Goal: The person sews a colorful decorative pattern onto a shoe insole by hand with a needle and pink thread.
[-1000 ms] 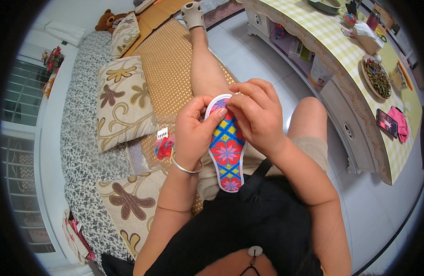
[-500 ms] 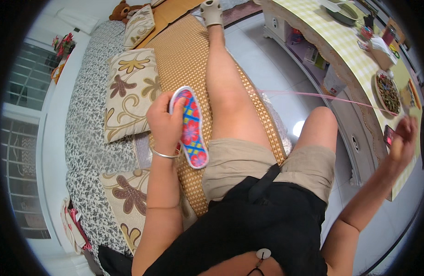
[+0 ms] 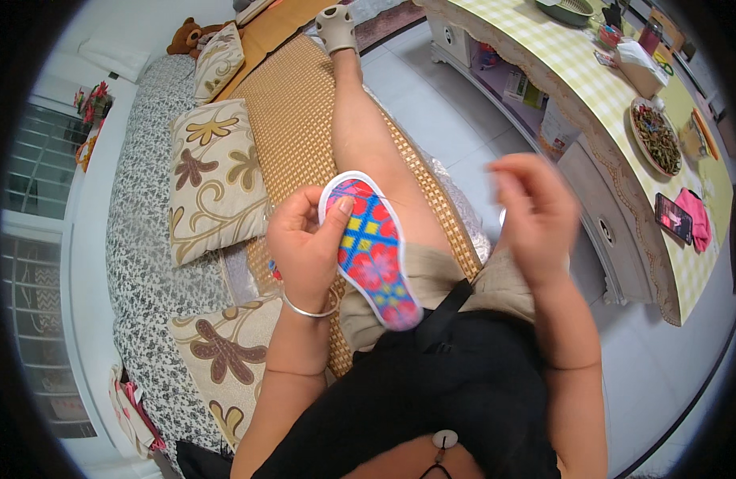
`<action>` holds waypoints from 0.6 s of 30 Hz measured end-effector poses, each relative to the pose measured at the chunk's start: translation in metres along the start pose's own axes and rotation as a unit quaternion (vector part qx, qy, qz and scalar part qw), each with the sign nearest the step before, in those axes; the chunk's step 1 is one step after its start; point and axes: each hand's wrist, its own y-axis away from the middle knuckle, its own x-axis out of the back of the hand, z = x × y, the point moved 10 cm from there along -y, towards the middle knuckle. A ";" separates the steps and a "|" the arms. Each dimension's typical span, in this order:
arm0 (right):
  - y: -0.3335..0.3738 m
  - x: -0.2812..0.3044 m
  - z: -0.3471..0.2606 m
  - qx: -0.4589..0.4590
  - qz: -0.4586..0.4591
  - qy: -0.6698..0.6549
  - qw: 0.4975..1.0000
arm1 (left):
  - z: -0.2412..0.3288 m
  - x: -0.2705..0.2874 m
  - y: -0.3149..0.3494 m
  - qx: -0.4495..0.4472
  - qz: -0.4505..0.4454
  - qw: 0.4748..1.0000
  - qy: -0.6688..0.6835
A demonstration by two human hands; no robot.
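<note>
In the head view, the left hand (image 3: pixel 304 247) pinched one embroidered insole (image 3: pixel 372 255) near its rounded upper end, thumb flat on the patterned face; the fingers behind it were largely hidden. The insole hung slanting over the lap, its lower end smeared by motion. The right hand (image 3: pixel 539 215) was raised well apart from it, to the right, and badly blurred — its fingers looked bent, but whether they were pinching anything could not be told. That hand also covered the person's right knee. Behind the left wrist, with its one silver bangle (image 3: pixel 308 314), a small red and blue bundle (image 3: pixel 275 271) showed only as a sliver. Three floral cushions lay on the left: one full cushion (image 3: pixel 220 180) in the middle, another (image 3: pixel 224 343) partly covered by the left forearm, and a third farther up beside a teddy bear (image 3: pixel 184 36). The outstretched left leg crossed the woven mat (image 3: pixel 288 88) and ended in a single clog (image 3: pixel 336 28). On the checked tablecloth (image 3: pixel 559 48) to the right were one phone (image 3: pixel 673 218) touching a pink cloth (image 3: pixel 699 215), one oval plate (image 3: pixel 636 142) of food, and a dark green basket (image 3: pixel 565 9) — cut off by the top edge.
</note>
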 end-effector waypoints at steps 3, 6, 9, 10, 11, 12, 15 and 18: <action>0.012 -0.053 -0.035 0.135 -0.040 0.014 0.990 | 0.003 -0.017 0.009 0.016 -0.027 0.999 0.027; 0.020 -0.070 -0.048 0.208 -0.064 0.025 0.976 | 0.002 -0.022 0.015 0.024 -0.036 0.997 0.063; 0.021 -0.072 -0.046 0.196 -0.068 0.036 0.978 | 0.002 -0.023 0.019 0.052 -0.028 0.995 0.085; 0.022 -0.072 -0.047 0.201 -0.069 0.044 0.976 | 0.002 -0.023 0.019 0.054 -0.029 0.994 0.089; 0.023 -0.072 -0.047 0.205 -0.069 0.053 0.975 | 0.002 -0.023 0.019 0.056 -0.031 0.994 0.094; 0.024 -0.072 -0.047 0.210 -0.069 0.061 0.973 | 0.001 -0.024 0.019 0.055 -0.032 0.994 0.094; 0.024 -0.070 -0.049 0.207 -0.063 0.064 0.974 | 0.001 -0.024 0.019 0.052 -0.036 0.993 0.096; 0.023 -0.068 -0.051 0.212 -0.058 0.063 0.974 | 0.001 -0.024 0.019 0.055 -0.036 0.993 0.100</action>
